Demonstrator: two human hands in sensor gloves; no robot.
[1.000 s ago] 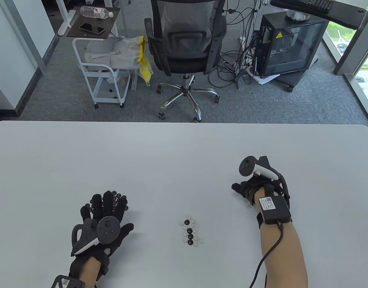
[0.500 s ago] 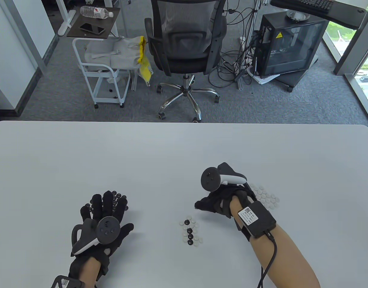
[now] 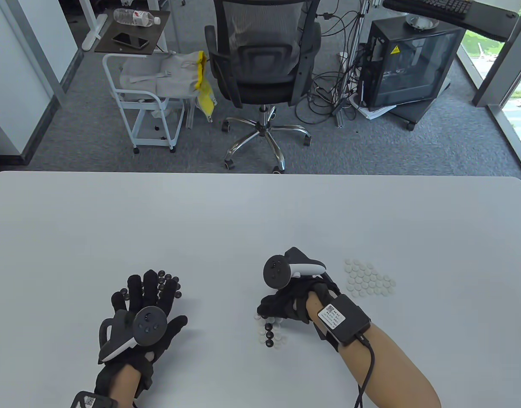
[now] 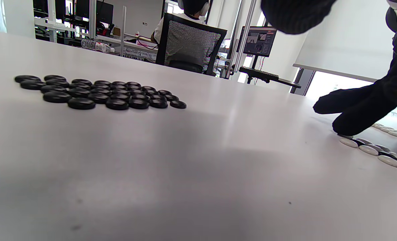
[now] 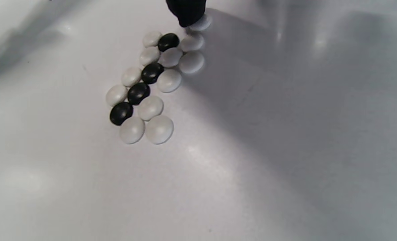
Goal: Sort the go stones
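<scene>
Touching a white stone (image 5: 200, 22) at the far end of the mixed cluster (image 5: 151, 85), one fingertip (image 5: 187, 11) of the right hand (image 3: 292, 304) comes down from the top edge of the right wrist view. The fingers of this hand are bent downward over the cluster; whether they already pinch the stone, I cannot tell. The cluster holds four black stones in a line, with white stones on both sides, all lying close together on the table (image 3: 260, 221). To the right of this hand, a sorted group of white stones (image 3: 369, 278) lies flat and near it. The left hand (image 3: 143, 312) rests on the table with its fingers straight and spread, holding nothing. Its fingertips lie among the sorted black stones (image 4: 97, 93), which form a flat group well apart from the mixed cluster.
</scene>
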